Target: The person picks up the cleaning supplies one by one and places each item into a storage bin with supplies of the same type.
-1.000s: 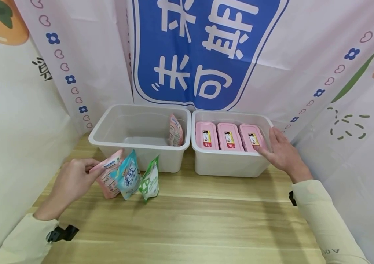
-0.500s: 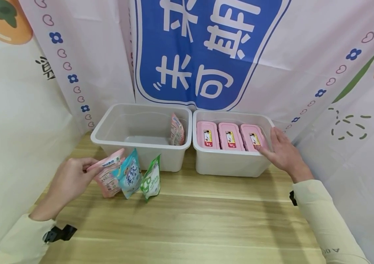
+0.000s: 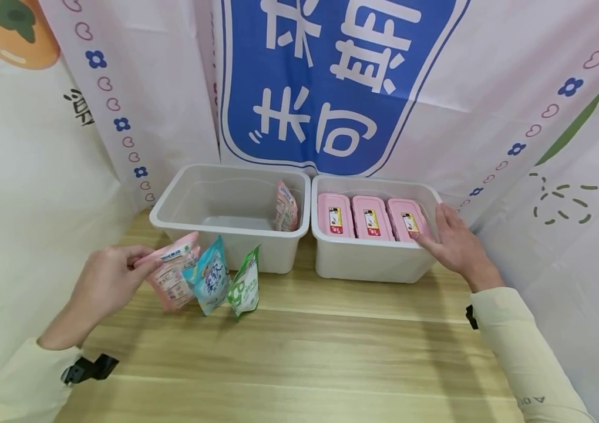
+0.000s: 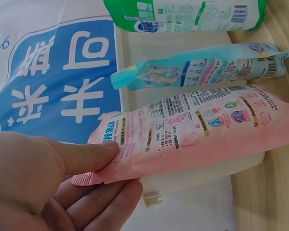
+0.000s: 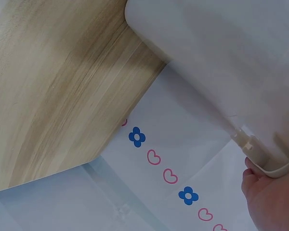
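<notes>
Before the cloth backdrop (image 3: 326, 70), the left bin (image 3: 273, 252) and right bin (image 3: 368, 263) stand side by side on the worktop (image 3: 299, 358). In the left bin, near its right end, is a lone pouch (image 3: 286, 210); in the right bin, three boxes (image 3: 371, 214) in a row. Before the left bin, left to right, are the outer pouch (image 3: 175, 279), middle pouch (image 3: 212, 281) and inner pouch (image 3: 246, 285); whether the outer touches the worktop is unclear. The left hand (image 3: 106, 279) is at the outer pouch's left edge, the right hand (image 3: 455, 244) at the right bin's right end.
</notes>
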Tool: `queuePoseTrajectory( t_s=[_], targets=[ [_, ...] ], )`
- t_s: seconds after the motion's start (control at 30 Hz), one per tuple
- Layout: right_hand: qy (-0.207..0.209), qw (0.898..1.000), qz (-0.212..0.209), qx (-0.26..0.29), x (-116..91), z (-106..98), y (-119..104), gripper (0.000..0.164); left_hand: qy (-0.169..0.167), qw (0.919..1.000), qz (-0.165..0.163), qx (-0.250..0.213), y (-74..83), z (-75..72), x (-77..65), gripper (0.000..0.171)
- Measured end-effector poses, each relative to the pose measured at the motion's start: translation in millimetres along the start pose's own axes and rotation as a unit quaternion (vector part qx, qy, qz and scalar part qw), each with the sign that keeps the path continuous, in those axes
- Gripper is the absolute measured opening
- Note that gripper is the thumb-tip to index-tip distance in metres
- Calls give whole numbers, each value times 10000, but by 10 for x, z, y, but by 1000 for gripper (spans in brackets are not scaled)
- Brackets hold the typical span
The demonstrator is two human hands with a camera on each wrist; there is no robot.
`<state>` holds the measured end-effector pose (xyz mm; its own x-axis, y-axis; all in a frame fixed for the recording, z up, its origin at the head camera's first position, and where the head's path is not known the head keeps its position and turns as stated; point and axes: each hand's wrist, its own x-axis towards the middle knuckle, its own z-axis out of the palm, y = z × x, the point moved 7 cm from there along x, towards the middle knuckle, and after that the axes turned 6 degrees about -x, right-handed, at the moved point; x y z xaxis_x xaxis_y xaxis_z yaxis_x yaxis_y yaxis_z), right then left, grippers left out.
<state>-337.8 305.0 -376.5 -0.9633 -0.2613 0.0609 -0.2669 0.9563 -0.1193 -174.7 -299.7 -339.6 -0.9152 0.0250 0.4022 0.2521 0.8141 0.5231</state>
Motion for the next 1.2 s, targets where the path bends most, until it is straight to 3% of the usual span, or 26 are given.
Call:
queuePoseTrajectory(
  t_s=[0.5,0.73,1.2],
  targets=[
    [9,10000,-6,45,9,-5,6,103,-189,9998,-60,58,100,-235,139,18],
    [-18,10000,-4,10,12,-4,16,104,-311,9992,-248,87,120,-380,213,21],
    [-101,9999,-4,17,6,-5,-12,104,-208,9981,-486,312,317,-873,457,29]
  ],
)
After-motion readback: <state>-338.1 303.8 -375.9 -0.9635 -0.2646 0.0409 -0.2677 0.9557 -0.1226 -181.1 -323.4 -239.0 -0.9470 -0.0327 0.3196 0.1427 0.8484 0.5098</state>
